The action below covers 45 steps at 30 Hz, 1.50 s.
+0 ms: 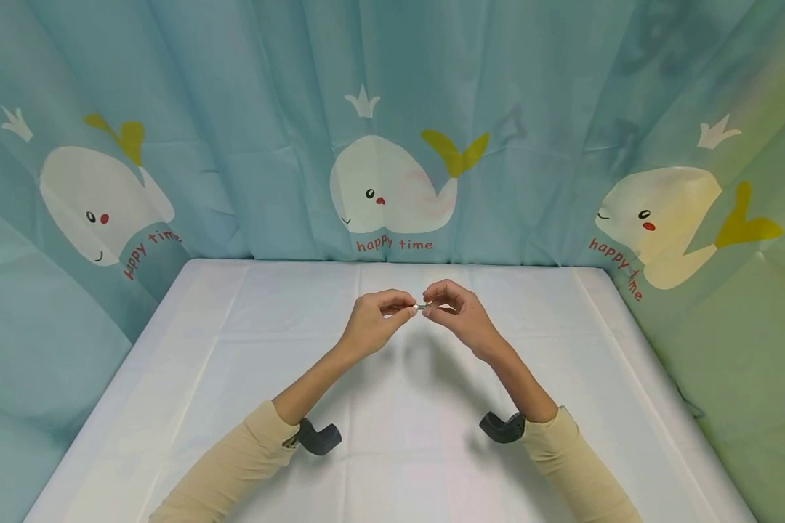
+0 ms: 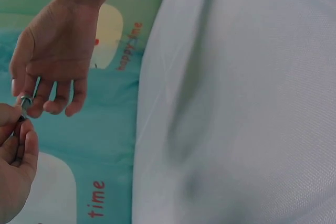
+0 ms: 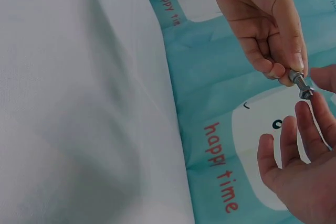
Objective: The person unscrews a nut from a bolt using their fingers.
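Bolt (image 3: 300, 83), hex end (image 3: 306, 94), clearest from right wrist

Silvery metal bolt (image 3: 300, 83) between both hands (image 1: 374, 319) (image 1: 463, 312)

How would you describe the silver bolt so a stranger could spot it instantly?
Start at the blue whale curtain, then the white table before it. Above the table, find the left hand pinching one end of the bolt, the other end by the right hand. It's small, silver and shiny, unlike the dull black wrist devices.

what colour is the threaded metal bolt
The threaded metal bolt is silver-grey; it shows best in the right wrist view.
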Each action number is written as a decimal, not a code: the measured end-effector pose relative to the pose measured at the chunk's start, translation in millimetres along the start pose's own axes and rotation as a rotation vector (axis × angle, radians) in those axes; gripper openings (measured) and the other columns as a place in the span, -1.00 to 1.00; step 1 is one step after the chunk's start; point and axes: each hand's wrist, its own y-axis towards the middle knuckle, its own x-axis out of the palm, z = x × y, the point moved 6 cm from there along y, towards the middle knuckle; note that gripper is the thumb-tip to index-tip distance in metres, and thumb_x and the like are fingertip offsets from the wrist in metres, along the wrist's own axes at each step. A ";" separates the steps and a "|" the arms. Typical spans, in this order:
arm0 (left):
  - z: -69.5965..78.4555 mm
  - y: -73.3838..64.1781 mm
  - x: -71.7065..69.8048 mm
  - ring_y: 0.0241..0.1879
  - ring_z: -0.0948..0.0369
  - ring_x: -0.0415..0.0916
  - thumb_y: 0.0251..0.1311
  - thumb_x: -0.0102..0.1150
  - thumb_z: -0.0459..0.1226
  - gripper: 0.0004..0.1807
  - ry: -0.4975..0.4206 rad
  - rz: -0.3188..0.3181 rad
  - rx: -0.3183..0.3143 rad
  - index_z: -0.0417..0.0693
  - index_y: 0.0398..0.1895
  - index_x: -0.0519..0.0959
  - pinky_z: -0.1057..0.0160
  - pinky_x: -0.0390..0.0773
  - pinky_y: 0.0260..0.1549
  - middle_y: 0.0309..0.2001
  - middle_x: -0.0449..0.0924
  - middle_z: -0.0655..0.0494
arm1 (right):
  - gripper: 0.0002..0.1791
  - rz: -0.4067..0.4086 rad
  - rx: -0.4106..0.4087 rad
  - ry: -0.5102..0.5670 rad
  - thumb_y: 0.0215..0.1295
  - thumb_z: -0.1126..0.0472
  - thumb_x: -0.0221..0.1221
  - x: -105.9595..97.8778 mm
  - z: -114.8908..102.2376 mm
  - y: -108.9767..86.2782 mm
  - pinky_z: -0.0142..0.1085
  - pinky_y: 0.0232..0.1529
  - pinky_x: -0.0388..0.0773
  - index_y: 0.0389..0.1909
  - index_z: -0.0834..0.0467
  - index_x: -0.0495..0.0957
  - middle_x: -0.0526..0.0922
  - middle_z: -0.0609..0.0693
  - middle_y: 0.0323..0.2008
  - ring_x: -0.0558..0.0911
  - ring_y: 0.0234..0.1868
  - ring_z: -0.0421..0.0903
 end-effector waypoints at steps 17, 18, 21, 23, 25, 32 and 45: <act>-0.2 1.5 4.4 -0.22 -0.04 0.67 0.23 0.28 -0.49 -0.89 0.004 -0.001 0.020 -0.38 -0.21 0.67 0.13 0.69 -0.12 -0.27 0.70 -0.16 | -0.91 -0.029 -0.037 0.059 0.27 0.48 0.22 -1.6 2.7 -1.5 -0.32 -0.02 0.60 -0.23 0.35 0.53 0.55 0.17 -0.17 0.61 -0.15 -0.04; -1.5 1.7 4.6 -0.22 -0.02 0.68 0.23 0.29 -0.48 -0.89 0.002 0.001 0.022 -0.36 -0.21 0.68 0.14 0.69 -0.13 -0.27 0.70 -0.15 | -0.91 -0.027 -0.041 0.060 0.27 0.48 0.21 -1.6 2.4 -1.5 -0.31 0.01 0.59 -0.24 0.36 0.53 0.55 0.17 -0.17 0.60 -0.15 -0.04; -4.6 2.1 4.8 -0.23 0.05 0.68 0.24 0.31 -0.44 -0.90 -0.005 0.004 0.027 -0.29 -0.21 0.70 0.20 0.68 -0.13 -0.27 0.71 -0.08 | -0.88 -0.022 -0.038 0.058 0.26 0.49 0.21 -1.6 2.5 -1.4 -0.30 0.06 0.57 -0.22 0.39 0.49 0.52 0.19 -0.18 0.58 -0.14 -0.03; -5.2 2.1 5.0 -0.23 0.08 0.68 0.24 0.31 -0.42 -0.90 -0.005 0.003 0.033 -0.26 -0.21 0.70 0.24 0.68 -0.13 -0.27 0.71 -0.04 | -0.82 -0.021 -0.021 0.052 0.26 0.47 0.21 -1.5 3.1 -1.7 -0.30 0.05 0.56 -0.16 0.42 0.46 0.50 0.25 -0.14 0.56 -0.11 -0.03; -5.2 2.2 5.0 -0.23 0.10 0.68 0.24 0.31 -0.42 -0.91 -0.004 0.000 0.041 -0.25 -0.22 0.70 0.27 0.67 -0.14 -0.28 0.71 -0.02 | -0.75 -0.025 0.002 0.037 0.27 0.45 0.23 -1.8 4.1 -2.2 -0.29 0.03 0.56 -0.08 0.41 0.45 0.47 0.33 -0.08 0.54 -0.09 -0.01; -5.0 2.4 6.5 -0.22 0.11 0.69 0.26 0.31 -0.39 -0.90 -0.007 -0.007 0.041 -0.25 -0.21 0.70 0.26 0.67 -0.13 -0.26 0.72 -0.02 | -0.72 -0.007 0.039 -0.043 0.37 0.28 0.24 -4.4 9.0 -2.8 -0.21 0.02 0.57 -0.03 0.37 0.51 0.61 0.12 -0.14 0.60 -0.12 0.03; -4.8 2.8 7.9 -0.22 0.12 0.68 0.24 0.31 -0.42 -0.92 0.008 -0.004 0.035 -0.24 -0.22 0.70 0.28 0.67 -0.13 -0.28 0.71 0.01 | -0.88 0.001 -0.046 0.026 0.26 0.48 0.26 -5.2 7.4 -2.7 -0.17 0.28 0.44 -0.23 0.37 0.53 0.57 0.11 -0.19 0.59 -0.07 -0.06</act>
